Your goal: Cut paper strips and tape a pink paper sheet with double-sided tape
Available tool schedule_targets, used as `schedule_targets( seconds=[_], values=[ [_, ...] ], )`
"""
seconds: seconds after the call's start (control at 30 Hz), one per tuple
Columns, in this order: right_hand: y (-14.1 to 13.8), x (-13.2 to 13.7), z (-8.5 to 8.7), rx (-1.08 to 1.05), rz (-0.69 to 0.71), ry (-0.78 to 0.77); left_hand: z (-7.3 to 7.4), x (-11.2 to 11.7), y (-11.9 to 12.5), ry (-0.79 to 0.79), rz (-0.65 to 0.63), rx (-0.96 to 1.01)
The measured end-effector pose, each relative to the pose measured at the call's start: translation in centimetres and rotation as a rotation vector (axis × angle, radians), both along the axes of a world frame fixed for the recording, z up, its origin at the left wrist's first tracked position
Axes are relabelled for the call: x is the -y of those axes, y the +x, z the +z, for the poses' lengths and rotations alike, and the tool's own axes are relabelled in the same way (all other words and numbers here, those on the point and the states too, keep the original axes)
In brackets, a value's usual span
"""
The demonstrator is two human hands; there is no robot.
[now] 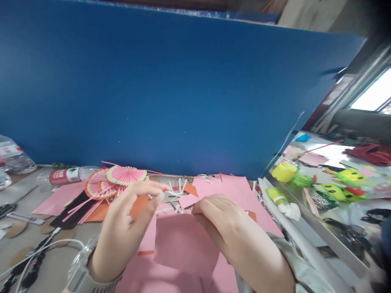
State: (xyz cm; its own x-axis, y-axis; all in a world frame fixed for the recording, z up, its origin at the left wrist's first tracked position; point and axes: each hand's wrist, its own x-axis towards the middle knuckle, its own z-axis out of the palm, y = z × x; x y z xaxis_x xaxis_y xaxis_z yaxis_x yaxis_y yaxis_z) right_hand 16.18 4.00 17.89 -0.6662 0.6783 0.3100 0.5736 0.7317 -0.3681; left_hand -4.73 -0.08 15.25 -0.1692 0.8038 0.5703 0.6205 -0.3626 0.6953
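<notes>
We saw the left hand (124, 226) raised, its fingers curved opposite the thumb with a narrow gap between the tips and nothing visible in its grasp. The right hand (229, 217) bent downward, fingers close together at the upper right edge of a pink sheet (183, 242); we could not tell whether they pinched it. That sheet lay between both wrists, over larger pink paper (146, 278). Beyond the fingertips we noted white strips (182, 186) and, leftward, a pleated fan (128, 178). Behind that, a red-labelled bottle (62, 176) lay sideways, its contents unclear to us, well apart from a larger clear bottle (18, 160).
</notes>
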Motion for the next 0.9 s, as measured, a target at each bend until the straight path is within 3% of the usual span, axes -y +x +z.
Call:
schedule_targets(
  seconds=[0.1, 0.2, 0.4, 0.67, 0.9],
  values=[
    [-0.4, -0.1, -0.3, 0.013, 0.021, 0.037, 0.2, -0.3, 0.3, -0.106, -0.166, -0.261],
    [-0.7, -0.1, -0.5, 0.016, 0.019, 0.070, 0.3, -0.5, 0.7, -0.225, -0.332, -0.385],
    [-0.4, 0.2, -0.5, 0.001, 0.065, 0.074, 0.5, -0.1, 0.9, -0.192, -0.385, -0.367],
    [-0.3, 0.0, -0.6, 0.118, 0.124, 0.083, 0.9, -0.1, 0.2, -0.257, -0.394, -0.487],
    [0.7, -0.3, 0.4, 0.137, 0.087, 0.085, 1.3, -0.1, -2.1, -0.320, -0.333, -0.527]
  ],
)
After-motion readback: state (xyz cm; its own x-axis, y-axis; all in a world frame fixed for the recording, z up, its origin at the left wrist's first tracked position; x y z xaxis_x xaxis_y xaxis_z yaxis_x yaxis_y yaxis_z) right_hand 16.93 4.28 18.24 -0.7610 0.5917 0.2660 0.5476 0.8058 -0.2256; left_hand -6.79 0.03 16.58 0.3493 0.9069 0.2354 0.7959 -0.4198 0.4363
